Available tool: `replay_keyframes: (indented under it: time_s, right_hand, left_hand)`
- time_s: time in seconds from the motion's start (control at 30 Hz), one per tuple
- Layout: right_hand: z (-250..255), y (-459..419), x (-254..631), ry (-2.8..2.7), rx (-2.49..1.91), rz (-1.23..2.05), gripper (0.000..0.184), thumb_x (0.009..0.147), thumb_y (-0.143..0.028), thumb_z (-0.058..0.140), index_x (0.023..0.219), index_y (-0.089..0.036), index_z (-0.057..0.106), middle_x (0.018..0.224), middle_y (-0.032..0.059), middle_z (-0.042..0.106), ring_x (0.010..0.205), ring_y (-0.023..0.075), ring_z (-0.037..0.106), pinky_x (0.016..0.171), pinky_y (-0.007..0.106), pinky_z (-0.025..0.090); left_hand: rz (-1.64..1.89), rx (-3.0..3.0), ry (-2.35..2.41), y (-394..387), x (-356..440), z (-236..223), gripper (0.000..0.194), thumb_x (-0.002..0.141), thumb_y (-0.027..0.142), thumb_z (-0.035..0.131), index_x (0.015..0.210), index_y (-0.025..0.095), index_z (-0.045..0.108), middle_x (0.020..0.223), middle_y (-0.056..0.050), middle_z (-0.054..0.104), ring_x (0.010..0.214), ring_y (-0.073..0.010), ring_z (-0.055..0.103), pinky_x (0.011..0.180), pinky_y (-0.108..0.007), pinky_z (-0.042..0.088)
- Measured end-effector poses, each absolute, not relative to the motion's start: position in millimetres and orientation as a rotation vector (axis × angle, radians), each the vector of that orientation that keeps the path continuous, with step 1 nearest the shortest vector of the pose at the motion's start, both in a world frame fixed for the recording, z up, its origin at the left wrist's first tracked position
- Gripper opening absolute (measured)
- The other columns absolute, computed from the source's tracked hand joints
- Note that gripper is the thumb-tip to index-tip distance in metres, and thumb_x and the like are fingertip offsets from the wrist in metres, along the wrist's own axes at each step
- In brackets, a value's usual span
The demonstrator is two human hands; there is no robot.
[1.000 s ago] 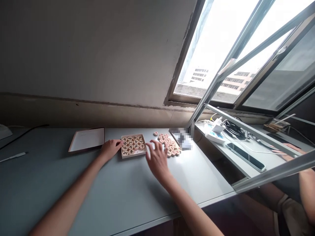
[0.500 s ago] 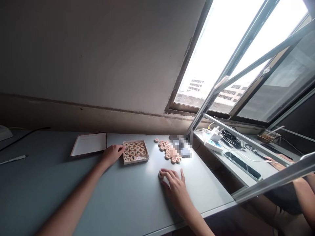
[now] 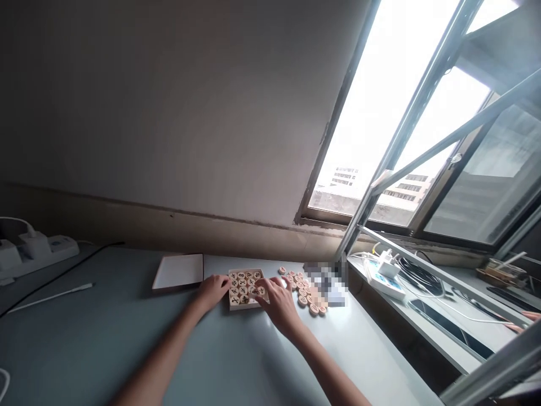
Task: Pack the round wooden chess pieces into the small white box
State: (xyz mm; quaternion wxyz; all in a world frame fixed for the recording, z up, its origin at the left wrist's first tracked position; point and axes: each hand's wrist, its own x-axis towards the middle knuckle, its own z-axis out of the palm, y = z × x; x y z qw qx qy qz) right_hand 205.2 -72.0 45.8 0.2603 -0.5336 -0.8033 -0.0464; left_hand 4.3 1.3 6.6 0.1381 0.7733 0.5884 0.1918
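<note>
The right hand (image 3: 279, 301) lies with its fingers curled down over the right edge of the wooden box (image 3: 246, 288), the fingertips on the pieces in the nearest row; whether they pinch one of the discs cannot be made out, since the hand itself covers the spot. The left hand (image 3: 213, 290) rests against the box's left side, fingers bent loosely and touching the wall of the box — steadying contact, nothing lifted.

The box sits on the grey table (image 3: 105, 338), close to the far wall, and is filled with round wooden chess pieces (image 3: 242, 282) laid flat in rows, dark characters on their faces. Just right of the box, past the right hand, a loose cluster of more discs (image 3: 305, 288) lies on the table top, some with red markings; one single disc (image 3: 282, 270) sits a little apart at the cluster's far left end. A blurred patch hides whatever lies just beyond the cluster.

To the left of the box, just beside the left hand, the flat lid (image 3: 178, 272) lies with its pale inside up. Further left, well apart, a thin white pen-like stick (image 3: 51, 296) rests on the table, and a power strip (image 3: 34, 252) sits near the wall. On the neighbouring desk to the right — under the open window frame — lie another power strip (image 3: 382, 277) with cables and a dark phone (image 3: 448, 325).
</note>
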Motion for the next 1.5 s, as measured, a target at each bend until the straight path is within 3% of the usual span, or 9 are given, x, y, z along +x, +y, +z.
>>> replay_keyframes:
  time_s: [0.1, 0.37, 0.6, 0.77, 0.87, 1.03, 1.37, 1.5]
  right_hand:
    - [44, -72, 210, -2.285, -1.421, -0.234, 0.016, 0.085, -0.033, 0.057, 0.100, -0.030, 0.059, 0.101, -0.0033, 0.066, 0.102, 0.0199, 0.053, 0.105, 0.052, 0.013]
    - [32, -88, 219, -2.379, -1.419, -0.209, 0.034, 0.088, -0.038, 0.050, 0.121, -0.033, 0.050, 0.117, 0.0006, 0.060, 0.113, 0.0233, 0.046, 0.106, 0.057, 0.005]
    - [42, -77, 219, -2.343, -1.456, -0.194, 0.025, 0.091, -0.041, 0.043, 0.100, -0.032, 0.064, 0.101, 0.0016, 0.061, 0.102, 0.0211, 0.049, 0.103, 0.050, 0.018]
    - [42, -60, 218, -2.350, -1.506, -0.092, 0.027, 0.092, -0.040, 0.041, 0.092, -0.029, 0.066, 0.092, 0.0023, 0.063, 0.091, 0.0200, 0.051, 0.088, 0.041, 0.030]
    - [41, -52, 215, -2.339, -1.536, -0.085, 0.026, 0.089, -0.041, 0.046, 0.083, -0.026, 0.067, 0.085, 0.0025, 0.065, 0.083, 0.0193, 0.052, 0.081, 0.037, 0.031]
    - [40, -57, 215, -2.238, -1.492, -0.219, 0.030, 0.089, -0.037, 0.047, 0.072, -0.022, 0.065, 0.077, 0.0015, 0.065, 0.078, 0.0170, 0.051, 0.083, 0.037, 0.027]
    - [34, -65, 235, -2.179, -1.532, -0.375, 0.021, 0.089, -0.028, 0.048, 0.078, -0.023, 0.066, 0.091, 0.0020, 0.066, 0.090, 0.0187, 0.053, 0.088, 0.039, 0.028]
    - [30, -69, 280, -2.132, -1.697, -0.451, 0.016, 0.086, -0.027, 0.051, 0.094, -0.026, 0.065, 0.106, 0.0040, 0.063, 0.101, 0.0236, 0.053, 0.088, 0.043, 0.030]
  left_hand:
    - [0.583, 2.262, 1.680, 1, 4, 7, 0.034, 0.089, 0.031, 0.037, 0.086, 0.019, 0.069, 0.089, -0.009, 0.070, 0.083, -0.0209, 0.063, 0.063, -0.024, 0.037]
    - [0.563, 2.256, 1.694, 0, 3, 7, 0.033, 0.088, 0.033, 0.037, 0.091, 0.020, 0.068, 0.091, -0.009, 0.070, 0.084, -0.0213, 0.063, 0.065, -0.025, 0.038]
    - [0.561, 2.260, 1.693, -2, 3, 8, 0.034, 0.089, 0.032, 0.036, 0.092, 0.020, 0.068, 0.091, -0.009, 0.070, 0.084, -0.0217, 0.063, 0.064, -0.025, 0.038]
    - [0.558, 2.284, 1.701, -1, 4, 8, 0.035, 0.089, 0.033, 0.036, 0.086, 0.020, 0.068, 0.087, -0.008, 0.070, 0.080, -0.0211, 0.063, 0.062, -0.025, 0.038]
    - [0.555, 2.267, 1.709, -2, 3, 9, 0.034, 0.088, 0.034, 0.037, 0.088, 0.021, 0.068, 0.089, -0.009, 0.070, 0.081, -0.0220, 0.063, 0.062, -0.025, 0.038]
    - [0.553, 2.256, 1.709, -1, 3, 7, 0.035, 0.088, 0.035, 0.036, 0.091, 0.021, 0.068, 0.089, -0.008, 0.070, 0.080, -0.0219, 0.063, 0.061, -0.025, 0.038]
    - [0.543, 2.273, 1.709, 0, 3, 6, 0.035, 0.089, 0.034, 0.036, 0.088, 0.021, 0.068, 0.086, -0.008, 0.070, 0.080, -0.0224, 0.063, 0.059, -0.026, 0.035]
    - [0.545, 2.292, 1.689, -1, 3, 8, 0.036, 0.089, 0.034, 0.035, 0.081, 0.020, 0.067, 0.080, -0.008, 0.069, 0.075, -0.0210, 0.063, 0.057, -0.025, 0.033]
